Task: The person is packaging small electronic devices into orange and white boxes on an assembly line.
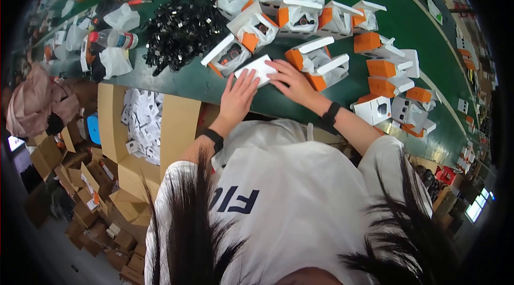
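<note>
A small white box (260,67) with its lid down lies at the near edge of the green bench, between my two hands. My left hand (239,95) holds its left side, fingers along the top. At its right edge, my right hand (292,82) grips it with bent fingers; the thumb is partly hidden. Just beyond the left hand stands an open white-and-orange box (227,55) with a dark device in white wrapping. Close to my right hand are more open boxes (318,61) with white wrapping inside.
A heap of black cables (184,31) lies at the left, near a plastic bottle (115,39). Several open boxes (300,14) crowd the far side, others (383,73) the right. A carton (181,124) of white paper pieces stands below the bench. Another person (40,100) is at far left.
</note>
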The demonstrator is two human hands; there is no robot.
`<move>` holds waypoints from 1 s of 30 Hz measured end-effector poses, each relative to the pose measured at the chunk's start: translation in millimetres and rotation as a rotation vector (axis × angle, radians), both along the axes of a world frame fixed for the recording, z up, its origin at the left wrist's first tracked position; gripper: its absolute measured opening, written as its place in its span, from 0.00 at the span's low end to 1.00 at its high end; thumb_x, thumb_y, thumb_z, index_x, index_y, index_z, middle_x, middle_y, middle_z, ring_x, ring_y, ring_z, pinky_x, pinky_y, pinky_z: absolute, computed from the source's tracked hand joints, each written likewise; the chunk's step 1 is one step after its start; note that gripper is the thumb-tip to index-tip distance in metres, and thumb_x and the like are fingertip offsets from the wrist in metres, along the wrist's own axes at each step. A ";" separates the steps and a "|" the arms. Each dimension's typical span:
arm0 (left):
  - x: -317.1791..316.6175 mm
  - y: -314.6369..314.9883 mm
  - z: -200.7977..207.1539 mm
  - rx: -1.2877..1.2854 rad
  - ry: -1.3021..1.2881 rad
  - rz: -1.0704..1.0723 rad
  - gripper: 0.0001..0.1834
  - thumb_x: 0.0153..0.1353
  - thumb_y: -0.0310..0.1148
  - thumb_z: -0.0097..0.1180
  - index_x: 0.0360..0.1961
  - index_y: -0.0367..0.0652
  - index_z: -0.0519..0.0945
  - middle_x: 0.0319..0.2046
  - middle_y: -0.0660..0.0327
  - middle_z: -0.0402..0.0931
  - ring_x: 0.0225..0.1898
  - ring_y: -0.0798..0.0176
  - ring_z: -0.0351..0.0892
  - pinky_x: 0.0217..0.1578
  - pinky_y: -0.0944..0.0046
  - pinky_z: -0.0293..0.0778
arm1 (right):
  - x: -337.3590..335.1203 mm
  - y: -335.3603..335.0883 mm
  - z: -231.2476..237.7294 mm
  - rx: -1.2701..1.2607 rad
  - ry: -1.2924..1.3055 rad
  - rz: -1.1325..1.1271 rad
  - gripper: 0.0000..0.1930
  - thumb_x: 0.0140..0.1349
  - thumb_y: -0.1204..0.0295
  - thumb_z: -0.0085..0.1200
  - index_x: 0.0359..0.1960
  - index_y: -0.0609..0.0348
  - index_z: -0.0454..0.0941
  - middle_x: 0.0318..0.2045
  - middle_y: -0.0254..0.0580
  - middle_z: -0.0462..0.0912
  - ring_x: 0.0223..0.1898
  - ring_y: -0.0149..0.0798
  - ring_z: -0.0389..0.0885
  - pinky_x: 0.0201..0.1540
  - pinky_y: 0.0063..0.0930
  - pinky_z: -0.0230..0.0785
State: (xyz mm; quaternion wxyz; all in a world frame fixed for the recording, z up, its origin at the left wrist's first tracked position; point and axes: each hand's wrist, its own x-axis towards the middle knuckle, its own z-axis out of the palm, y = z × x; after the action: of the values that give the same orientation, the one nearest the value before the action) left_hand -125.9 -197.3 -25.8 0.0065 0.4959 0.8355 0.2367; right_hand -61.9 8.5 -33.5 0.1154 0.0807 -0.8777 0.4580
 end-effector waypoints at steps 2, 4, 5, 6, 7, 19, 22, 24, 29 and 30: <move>-0.1 2.0 -1.0 -0.062 0.002 0.013 0.25 0.56 0.32 0.51 0.57 0.46 0.65 0.60 0.59 0.59 0.62 0.56 0.56 0.59 0.48 0.52 | 0.3 -6.7 9.9 0.129 -0.082 0.005 0.15 0.48 0.76 0.58 0.40 0.60 0.73 0.59 0.43 0.63 0.56 0.51 0.64 0.53 0.36 0.63; -3.0 2.1 -3.4 -0.061 0.011 0.018 0.25 0.56 0.32 0.50 0.57 0.45 0.64 0.60 0.58 0.58 0.62 0.55 0.55 0.59 0.48 0.52 | -9.2 -15.2 27.0 0.216 -0.091 0.014 0.17 0.48 0.74 0.58 0.41 0.59 0.71 0.60 0.44 0.60 0.55 0.52 0.63 0.52 0.36 0.63; -3.8 0.9 -5.3 -0.063 0.019 0.028 0.25 0.57 0.32 0.50 0.57 0.45 0.64 0.61 0.57 0.57 0.62 0.55 0.55 0.59 0.47 0.52 | -14.2 -21.2 31.9 0.302 -0.100 0.029 0.18 0.47 0.73 0.58 0.42 0.58 0.69 0.60 0.44 0.58 0.55 0.54 0.62 0.52 0.37 0.64; -1.6 -0.4 -5.3 -0.058 0.023 0.021 0.25 0.57 0.32 0.50 0.57 0.45 0.64 0.61 0.57 0.57 0.62 0.55 0.55 0.59 0.47 0.52 | -16.8 -25.0 28.8 0.339 -0.061 0.003 0.21 0.45 0.76 0.55 0.45 0.56 0.67 0.59 0.46 0.58 0.50 0.55 0.64 0.48 0.38 0.67; -5.2 -0.2 -5.0 -0.065 -0.005 0.012 0.25 0.57 0.32 0.49 0.57 0.44 0.64 0.61 0.57 0.57 0.62 0.54 0.54 0.59 0.47 0.51 | -21.2 -26.4 25.4 0.349 -0.049 -0.020 0.21 0.45 0.76 0.55 0.45 0.56 0.67 0.59 0.46 0.58 0.50 0.55 0.64 0.48 0.38 0.67; -24.9 -0.2 69.2 0.416 -0.358 0.078 0.24 0.50 0.20 0.52 0.51 0.36 0.62 0.52 0.48 0.59 0.56 0.49 0.58 0.57 0.55 0.52 | -10.3 36.8 175.9 -0.029 -0.270 -0.228 0.33 0.38 0.72 0.65 0.51 0.55 0.67 0.46 0.45 0.73 0.46 0.45 0.74 0.47 0.35 0.67; -36.3 -1.9 82.4 0.436 -0.419 0.133 0.21 0.50 0.20 0.51 0.46 0.37 0.64 0.47 0.51 0.60 0.51 0.53 0.60 0.54 0.58 0.54 | -20.6 118.8 254.2 -0.003 -0.293 -0.320 0.40 0.34 0.75 0.66 0.56 0.57 0.63 0.43 0.43 0.75 0.39 0.35 0.77 0.41 0.27 0.71; -40.7 7.3 82.9 0.411 -0.435 0.109 0.20 0.48 0.19 0.53 0.45 0.37 0.65 0.47 0.51 0.61 0.50 0.53 0.61 0.52 0.58 0.56 | -17.7 191.8 284.6 0.089 -0.437 -0.456 0.38 0.34 0.79 0.65 0.55 0.61 0.66 0.41 0.41 0.77 0.37 0.30 0.77 0.37 0.22 0.73; -42.2 30.3 96.5 0.336 -0.439 0.193 0.18 0.49 0.21 0.53 0.42 0.38 0.66 0.46 0.52 0.64 0.51 0.52 0.61 0.54 0.55 0.54 | -13.0 392.2 222.4 0.577 -0.449 -0.783 0.39 0.30 0.76 0.66 0.53 0.61 0.67 0.44 0.50 0.76 0.42 0.43 0.77 0.46 0.29 0.69; -38.6 34.8 101.2 0.292 -0.470 0.269 0.18 0.49 0.20 0.52 0.42 0.38 0.66 0.47 0.52 0.62 0.52 0.52 0.61 0.56 0.57 0.52 | -8.1 430.9 193.2 0.615 -0.466 -0.814 0.40 0.29 0.77 0.66 0.53 0.60 0.68 0.45 0.49 0.75 0.44 0.46 0.75 0.48 0.31 0.69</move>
State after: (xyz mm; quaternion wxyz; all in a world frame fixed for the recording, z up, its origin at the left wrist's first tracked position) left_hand -164.6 -162.5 75.4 0.0968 0.3081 0.8263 0.4614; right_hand -70.0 439.4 159.7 0.0571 -0.3381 -0.9335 0.1051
